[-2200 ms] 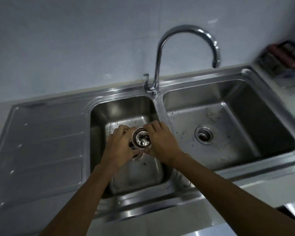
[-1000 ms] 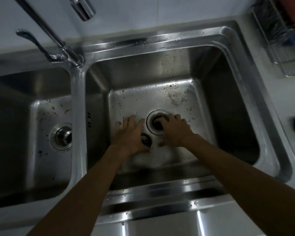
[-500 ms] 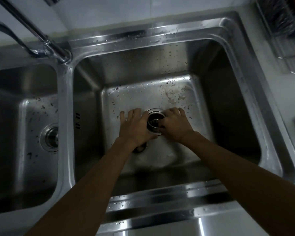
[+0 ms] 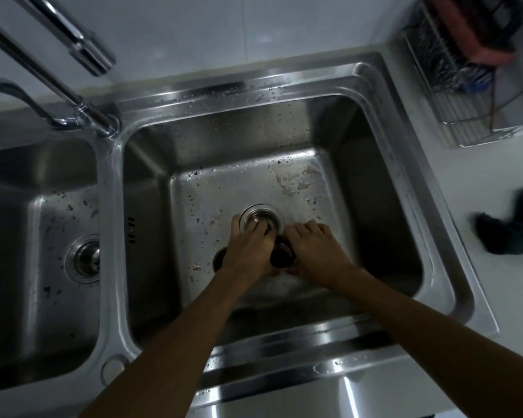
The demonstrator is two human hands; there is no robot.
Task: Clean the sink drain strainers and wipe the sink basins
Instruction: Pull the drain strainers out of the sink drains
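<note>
The right sink basin (image 4: 372, 188) is speckled with debris and water drops. In its drain sits a metal strainer (image 4: 255, 218) with a centre knob. My left hand (image 4: 248, 251) curls over its near rim, thumb outside on the left and fingertips inside. My right hand (image 4: 313, 251) holds a dark round strainer piece (image 4: 281, 256) just in front of the drain. Another dark round piece (image 4: 219, 259) lies on the basin floor, half hidden under my left wrist. The left basin (image 4: 43, 212) shows its own drain (image 4: 83, 257).
The faucet (image 4: 58, 82) and its lever rise from the divider at the back left, spout toward the wall. A wire rack (image 4: 465, 95) with a red item stands on the counter at the back right. A dark cloth (image 4: 514, 233) lies on the right counter.
Both hands moved from the left basin to the right one. A strainer piece was set on the basin floor. My right hand drew a dark piece toward me; my left fingers went into the drain.
</note>
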